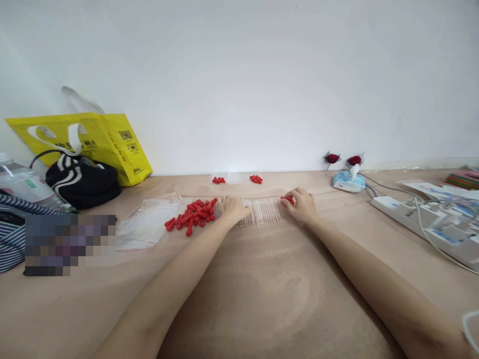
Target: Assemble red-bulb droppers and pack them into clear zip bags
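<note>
A loose pile of red club-shaped pieces (192, 215) lies left of centre on the wooden table (258, 289). Just right of it is my left hand (232, 209), fingers bent down at the left end of a row of thin, pale sticks (265, 213); what its fingertips hold, if anything, is hidden. My right hand (300, 204), beyond the row's right end, is closed on red pieces (288, 200). Clear plastic bags (144, 224) are stacked left of the pile. Near the wall lie bags with red pieces inside, one on the left (218, 180) and one on the right (256, 179).
At the left stand a yellow bag (130, 154), a black pouch (84, 182) and a plastic bottle (28, 182). A tissue pack (349, 181) and two dark red flowers sit at the back right. A power strip (430, 224) with cables occupies the right side.
</note>
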A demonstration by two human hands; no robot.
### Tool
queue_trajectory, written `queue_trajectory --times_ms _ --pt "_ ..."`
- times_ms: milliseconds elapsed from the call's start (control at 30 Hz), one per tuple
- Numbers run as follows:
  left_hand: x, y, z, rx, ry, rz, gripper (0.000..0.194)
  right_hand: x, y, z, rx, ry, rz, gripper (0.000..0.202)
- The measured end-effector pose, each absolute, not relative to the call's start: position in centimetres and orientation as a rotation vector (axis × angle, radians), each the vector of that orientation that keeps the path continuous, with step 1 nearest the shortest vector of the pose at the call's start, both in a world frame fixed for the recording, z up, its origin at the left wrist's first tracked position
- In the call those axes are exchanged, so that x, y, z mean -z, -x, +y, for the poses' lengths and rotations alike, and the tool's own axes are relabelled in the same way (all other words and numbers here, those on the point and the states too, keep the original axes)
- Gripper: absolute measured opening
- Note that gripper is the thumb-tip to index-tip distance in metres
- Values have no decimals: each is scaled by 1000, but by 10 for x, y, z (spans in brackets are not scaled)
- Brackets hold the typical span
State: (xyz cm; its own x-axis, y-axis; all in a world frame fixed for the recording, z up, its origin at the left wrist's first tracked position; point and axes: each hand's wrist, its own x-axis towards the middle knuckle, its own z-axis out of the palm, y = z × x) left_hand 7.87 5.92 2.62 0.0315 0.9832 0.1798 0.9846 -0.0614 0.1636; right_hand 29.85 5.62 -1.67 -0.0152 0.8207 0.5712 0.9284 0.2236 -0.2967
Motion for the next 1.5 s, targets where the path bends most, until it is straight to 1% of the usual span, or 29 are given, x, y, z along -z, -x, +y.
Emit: queue_trajectory --times_ms 167,333,533,600,700,833,1267,1500 --pt "-30 -81 65 290 2236 -2258 34 17 -290 52 195 1574 -1850 16" --pt "-32 -74 68 332 2292 -2229 25 15 -284 50 178 1536 -1783 17" --pt "-35 -40 29 582 2609 -1820 18 17 -264 32 29 1294 -1766 19" --pt "-28 -25 11 654 2724 -1667 17 18 -253 18 -23 1184 -1833 23" --pt "-13 -7 -8 857 2901 -1346 19 17 -238 -6 -80 1106 -2048 19" --pt "0 1 -15 983 2894 -1239 22 12 -227 -25 -122 1094 -2180 17" --pt "-1 -1 -14 942 2916 -1173 21 14 -221 -23 -328 1059 -2192 14" --pt "-1 -1 -15 832 2911 -1179 23 13 -220 -23 -442 1077 -2189 16"
